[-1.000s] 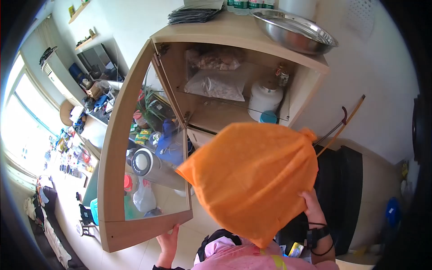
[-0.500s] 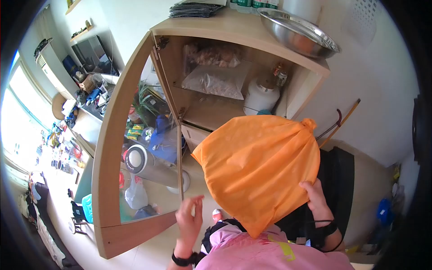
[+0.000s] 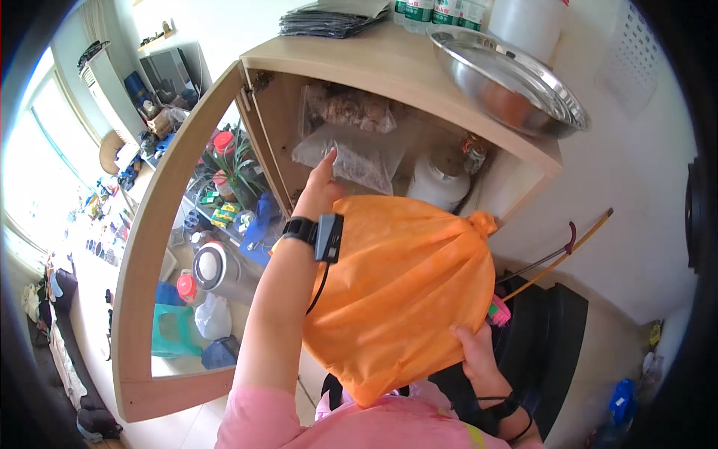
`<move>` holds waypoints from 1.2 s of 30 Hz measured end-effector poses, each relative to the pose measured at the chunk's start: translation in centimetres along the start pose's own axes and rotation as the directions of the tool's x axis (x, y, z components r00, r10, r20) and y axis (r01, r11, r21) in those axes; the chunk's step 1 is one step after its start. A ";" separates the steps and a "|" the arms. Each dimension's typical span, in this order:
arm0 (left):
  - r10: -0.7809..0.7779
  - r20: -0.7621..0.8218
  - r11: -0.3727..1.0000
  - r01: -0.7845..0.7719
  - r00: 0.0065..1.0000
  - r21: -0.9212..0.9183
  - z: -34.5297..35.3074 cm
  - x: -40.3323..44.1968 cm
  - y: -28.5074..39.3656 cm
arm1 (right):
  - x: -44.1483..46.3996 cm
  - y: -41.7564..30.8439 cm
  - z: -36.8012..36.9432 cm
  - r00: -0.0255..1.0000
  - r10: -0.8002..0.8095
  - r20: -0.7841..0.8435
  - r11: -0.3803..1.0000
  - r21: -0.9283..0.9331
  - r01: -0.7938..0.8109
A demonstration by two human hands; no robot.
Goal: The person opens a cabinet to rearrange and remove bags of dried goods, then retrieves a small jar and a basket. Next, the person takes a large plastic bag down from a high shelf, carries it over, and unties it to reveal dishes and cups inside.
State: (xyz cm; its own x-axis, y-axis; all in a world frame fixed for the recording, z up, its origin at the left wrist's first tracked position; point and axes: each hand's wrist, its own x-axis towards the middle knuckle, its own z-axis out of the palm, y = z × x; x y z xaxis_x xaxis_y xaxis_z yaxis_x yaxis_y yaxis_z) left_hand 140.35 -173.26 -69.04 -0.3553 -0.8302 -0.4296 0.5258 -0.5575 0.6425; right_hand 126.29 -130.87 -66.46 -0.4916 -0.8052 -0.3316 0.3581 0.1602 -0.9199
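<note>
A large orange cloth bag, knotted at its upper right corner, is held in front of my body. My right hand grips its lower right edge, thumb on top and fingers hidden beneath. My left hand is stretched past the bag to the cabinet opening, thumb raised and apart from the partly hidden fingers. Just beyond it, on the shelf, lies a clear plastic bag with pale contents. Whether the hand touches that bag, I cannot tell. Behind it sits another clear bag of brownish pieces.
The wooden cabinet has its glass door swung open at left. Inside stands a white jar. A steel basin, water bottles and a dark stack are on top. A long-handled stick leans at right.
My left hand has moved up and forward from beside my body to the cabinet opening. The orange bag and my right hand have shifted left in view.
</note>
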 end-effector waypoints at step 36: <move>0.072 0.451 0.995 -0.034 0.890 -0.093 4.6 -4.9 9.2 | 24.3 -1.1 18.9 0.918 -0.004 -0.397 0.873 0.446 0.196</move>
State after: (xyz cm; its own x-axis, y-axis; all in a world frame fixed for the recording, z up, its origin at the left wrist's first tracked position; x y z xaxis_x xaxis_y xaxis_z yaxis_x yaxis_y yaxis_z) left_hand 143.35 -174.28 -58.12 -0.6268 -0.7776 -0.0495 0.6069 -0.5271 0.5948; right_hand 128.92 -161.42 -69.59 -0.7676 -0.5131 -0.3842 0.5702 -0.2727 -0.7749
